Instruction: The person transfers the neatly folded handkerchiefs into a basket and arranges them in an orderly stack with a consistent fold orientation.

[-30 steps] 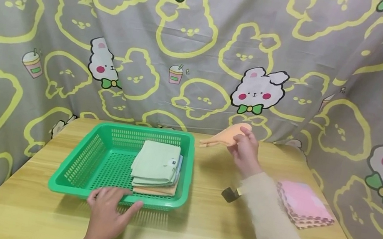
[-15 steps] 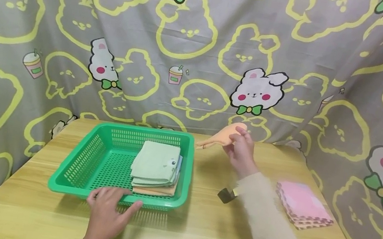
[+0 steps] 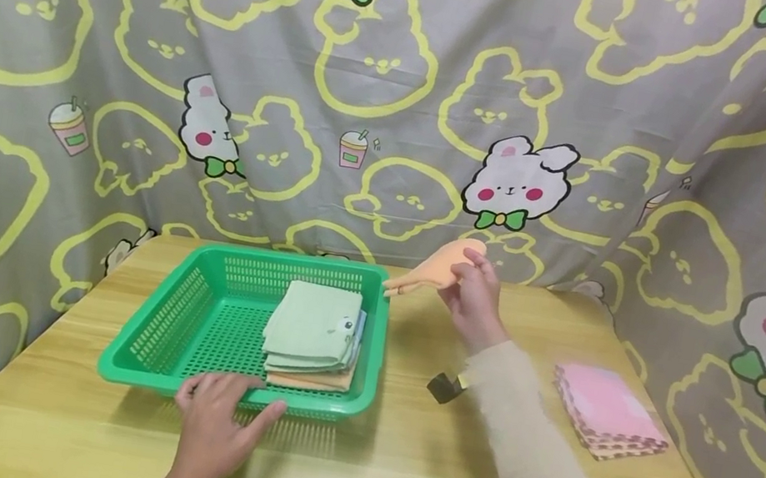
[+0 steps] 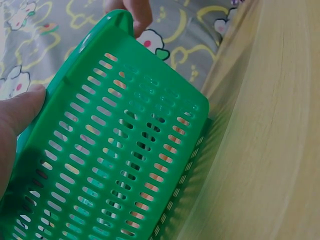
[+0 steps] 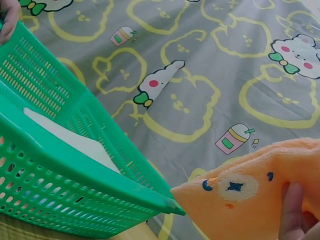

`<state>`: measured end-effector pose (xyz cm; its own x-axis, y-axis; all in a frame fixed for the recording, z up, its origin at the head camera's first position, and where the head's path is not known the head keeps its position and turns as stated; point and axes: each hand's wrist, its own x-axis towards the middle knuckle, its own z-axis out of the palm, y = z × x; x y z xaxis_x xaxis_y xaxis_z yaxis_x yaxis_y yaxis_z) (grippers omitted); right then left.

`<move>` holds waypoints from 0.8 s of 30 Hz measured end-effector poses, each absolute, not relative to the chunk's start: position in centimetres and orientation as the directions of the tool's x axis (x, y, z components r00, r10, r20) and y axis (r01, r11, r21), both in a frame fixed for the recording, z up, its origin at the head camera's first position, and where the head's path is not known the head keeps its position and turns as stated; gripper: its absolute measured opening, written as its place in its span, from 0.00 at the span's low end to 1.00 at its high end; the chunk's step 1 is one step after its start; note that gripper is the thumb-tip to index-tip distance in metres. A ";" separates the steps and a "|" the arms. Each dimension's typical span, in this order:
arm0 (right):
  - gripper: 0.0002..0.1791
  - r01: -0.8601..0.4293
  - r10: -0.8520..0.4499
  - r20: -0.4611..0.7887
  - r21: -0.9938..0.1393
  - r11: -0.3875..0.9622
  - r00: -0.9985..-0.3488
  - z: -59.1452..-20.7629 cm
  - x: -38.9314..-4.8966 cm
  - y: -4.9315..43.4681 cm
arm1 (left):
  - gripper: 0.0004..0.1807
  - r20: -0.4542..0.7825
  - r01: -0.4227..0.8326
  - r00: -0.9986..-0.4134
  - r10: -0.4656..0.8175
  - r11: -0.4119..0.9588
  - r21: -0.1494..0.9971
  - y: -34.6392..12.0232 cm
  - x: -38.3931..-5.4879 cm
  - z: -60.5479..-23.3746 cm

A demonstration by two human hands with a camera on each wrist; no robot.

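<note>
My right hand point(image 3: 478, 299) pinches a folded orange towel point(image 3: 435, 266) above the table, right of the green plastic basket point(image 3: 139, 378). The towel's free end hangs down to the left, near the basket's far right corner. In the right wrist view, the orange towel point(image 5: 240, 200) shows an embroidered face beside my thumb. My left hand point(image 3: 213, 435) grips the basket's front rim, fingers over the edge and thumb outside. Inside the basket, at its right, lies a stack of folded towels with a pale green towel point(image 3: 314, 325) on top and an orange one at the bottom.
A stack of folded pink towels point(image 3: 610, 404) with patterned edges lies on the wooden table point(image 3: 389, 477) at the right. A grey curtain point(image 3: 387, 214) with cartoon prints hangs behind the table and along its sides. A small black block point(image 3: 445, 387) shows beside my right sleeve.
My right hand has moved a little left with the orange towel, bringing its free end to the basket's right rim. The left hand has stayed on the front rim.
</note>
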<state>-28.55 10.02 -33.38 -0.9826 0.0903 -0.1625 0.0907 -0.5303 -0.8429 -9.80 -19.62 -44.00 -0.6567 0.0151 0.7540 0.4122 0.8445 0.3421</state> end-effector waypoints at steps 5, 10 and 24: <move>0.22 0.078 0.092 -0.154 -0.832 -0.550 -0.984 -33.2 -28.5 9.7 | 0.28 0.762 0.417 -0.648 0.017 0.845 0.335 -19.7 -10.0 -43.9; 0.21 0.081 0.078 -0.152 -0.817 -0.571 -0.985 -33.1 -28.5 9.5 | 0.28 0.758 0.417 -0.652 0.018 0.843 0.339 -19.6 -9.9 -43.9; 0.16 0.093 0.026 -0.134 -0.800 -0.593 -0.991 -32.9 -28.5 8.4 | 0.27 0.743 0.396 -0.669 0.012 0.852 0.343 -19.5 -9.8 -44.0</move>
